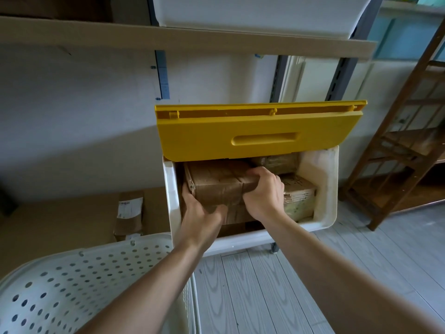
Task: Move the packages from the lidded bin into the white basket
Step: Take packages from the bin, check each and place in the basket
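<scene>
Bin: we are seeing the white lidded bin (325, 189) at the centre of the frame, its yellow lid (240, 138) standing raised.
Package: the taped brown package (216, 186) is lying inside the bin, at its left side.
Left hand: our left hand (199, 213) is gripping the package's near left corner, fingers curled round it.
Right hand: our right hand (263, 191) is gripping its right end, fingers curled over the top.
Basket: the white basket (72, 280) is waiting at the lower left.

two bare forearms, no sleeves; left hand (201, 210), right hand (263, 192) ungloved, ringless.
</scene>
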Demonstrator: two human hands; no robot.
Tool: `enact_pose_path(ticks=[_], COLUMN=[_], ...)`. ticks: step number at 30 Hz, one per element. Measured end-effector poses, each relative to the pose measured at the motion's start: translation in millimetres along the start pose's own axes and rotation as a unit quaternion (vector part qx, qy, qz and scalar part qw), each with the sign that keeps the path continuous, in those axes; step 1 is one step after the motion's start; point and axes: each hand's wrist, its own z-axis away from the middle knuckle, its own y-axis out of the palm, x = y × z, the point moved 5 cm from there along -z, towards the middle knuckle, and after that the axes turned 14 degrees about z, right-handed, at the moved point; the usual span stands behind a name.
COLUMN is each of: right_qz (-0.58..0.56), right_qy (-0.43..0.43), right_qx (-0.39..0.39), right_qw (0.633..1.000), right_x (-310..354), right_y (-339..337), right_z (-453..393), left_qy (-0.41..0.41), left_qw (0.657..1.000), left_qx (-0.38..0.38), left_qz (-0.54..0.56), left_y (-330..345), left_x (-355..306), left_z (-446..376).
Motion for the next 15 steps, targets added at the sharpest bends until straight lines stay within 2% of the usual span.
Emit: enact_pose_path(ticks=[6,12,15], right_qz=[-0.084,-0.155,-0.166], right_qy=[0.007,-0.022,-0.034], right_qx=[-0.053,-0.084,-0.105], right_qw=[0.995,0.984,0.980], right_x=[-4.6,-1.5,4.6], right_y=[-20.4,-43.1,-58.1], right_z=[15.4,39.5,56.4], left_qy=[0.044,0.102,0.103], left_qw=[0.998,0.993,0.994], left_qx=[-0.025,-0.049,-0.042], left_qz=[-0.038,-0.012,0.008], left_y=[-3.7,-9.1,-13.8], left_x=[-19.0,-26.1,-28.6], left_z=[13.1,23.3,32.7])
